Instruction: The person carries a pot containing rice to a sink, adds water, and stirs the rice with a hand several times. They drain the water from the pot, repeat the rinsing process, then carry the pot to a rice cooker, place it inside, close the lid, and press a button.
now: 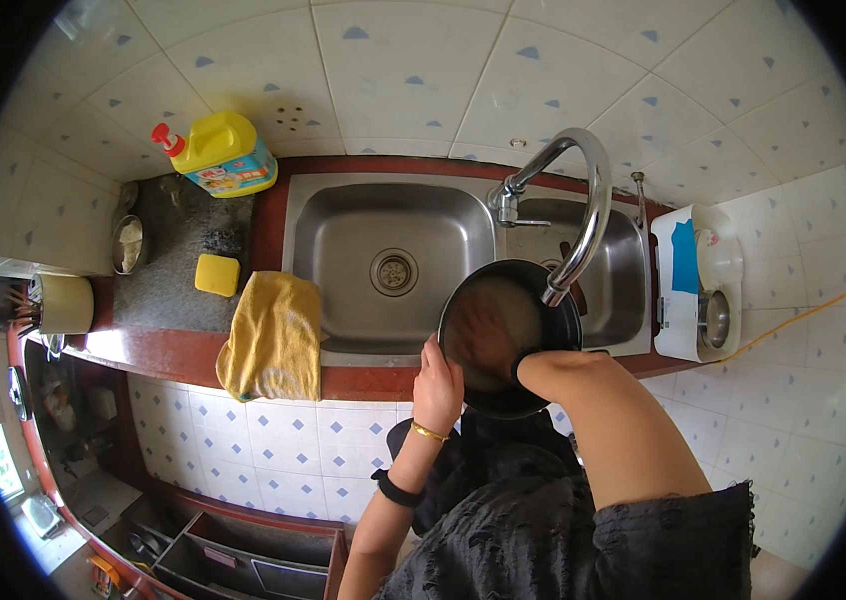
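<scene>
A dark round pot (573, 330) with cloudy liquid in it is tilted at the front edge of the double steel sink, below the curved chrome faucet (597, 195). My left hand (438, 382) grips the pot's left rim. Inside the pot, my right hand (484, 337) is sunk in the cloudy liquid, blurred, with its fingers seemingly spread; whether it holds anything cannot be told. The large sink basin (348, 225) lies to the left of the pot, and the smaller basin (622, 262) is partly hidden behind the pot and faucet.
A yellow cloth (273, 337) hangs over the counter edge left of the sink. Near it are a yellow sponge (217, 275), a yellow pump jug (224, 154) and a metal bowl (129, 244) with pale contents. A white container (674, 322) stands right of the sink.
</scene>
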The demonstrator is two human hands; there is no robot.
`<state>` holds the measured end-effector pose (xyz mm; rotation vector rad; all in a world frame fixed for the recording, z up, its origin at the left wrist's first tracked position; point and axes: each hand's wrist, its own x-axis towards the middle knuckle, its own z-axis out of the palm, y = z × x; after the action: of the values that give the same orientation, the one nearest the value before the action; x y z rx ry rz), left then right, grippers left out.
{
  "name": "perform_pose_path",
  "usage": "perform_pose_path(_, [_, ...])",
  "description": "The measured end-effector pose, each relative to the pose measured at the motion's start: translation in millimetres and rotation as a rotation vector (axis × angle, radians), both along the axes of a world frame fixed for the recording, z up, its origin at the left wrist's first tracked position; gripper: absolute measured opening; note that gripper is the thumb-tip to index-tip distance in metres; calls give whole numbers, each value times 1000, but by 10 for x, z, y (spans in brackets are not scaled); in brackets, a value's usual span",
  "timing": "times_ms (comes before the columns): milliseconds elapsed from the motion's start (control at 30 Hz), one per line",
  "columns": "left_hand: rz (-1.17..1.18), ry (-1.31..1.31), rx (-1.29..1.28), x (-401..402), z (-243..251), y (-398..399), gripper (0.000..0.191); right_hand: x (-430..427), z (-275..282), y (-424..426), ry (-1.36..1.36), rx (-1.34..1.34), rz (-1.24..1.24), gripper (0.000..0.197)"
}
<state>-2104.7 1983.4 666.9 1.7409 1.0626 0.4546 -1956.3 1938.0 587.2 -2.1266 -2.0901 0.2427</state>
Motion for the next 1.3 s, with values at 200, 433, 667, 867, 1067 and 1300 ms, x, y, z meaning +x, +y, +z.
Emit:
perform_pose_path(200, [-19, -6, 5, 8, -24, -8, 36, 32, 54, 44, 9, -67, -34, 57])
perform_pose_path(433, [-42, -27, 32, -70, -91, 23, 37, -237, 180, 9, 202, -331, -347, 60])
perform_pose_path(667, [-58, 35, -27, -208, -58, -13, 42, 176, 527, -347, 454, -299, -49, 17])
perform_pose_path(867, [-54, 150, 83, -206, 84, -77, 36, 421, 1248, -586, 333, -236, -191, 11])
perform_pose_path(1067, [-12, 162, 212, -186, 161, -172, 33, 845, 1472, -980, 13, 392, -460, 32])
perform_pose_path(1300, [22, 80, 330, -122, 79, -179, 22, 816, 789, -1235, 461, 81, -476, 54])
